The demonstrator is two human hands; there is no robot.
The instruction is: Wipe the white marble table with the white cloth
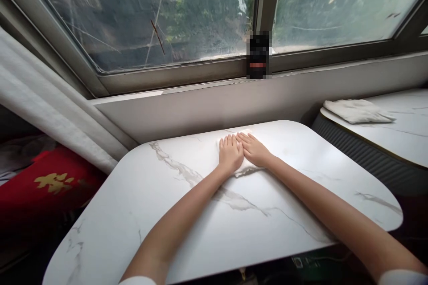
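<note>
A white cloth (246, 168) lies flat on the white marble-patterned table (187, 240), towards its far edge. My left hand (230, 153) presses on the left part of the cloth with its fingers stretched out and pointing away from me. Beside it, my right hand (254, 149) rests flat on the cloth, fingers extended and angled to the left. The two hands touch along their inner sides. Much of the cloth is hidden beneath them.
A folded white cloth (359, 111) sits on a second marble-patterned surface (408, 138) at the right. Behind the table run a low wall (200, 109) and a window frame (174, 81). A pale curtain (50, 84) and red fabric with a gold character (20, 200) are at the left.
</note>
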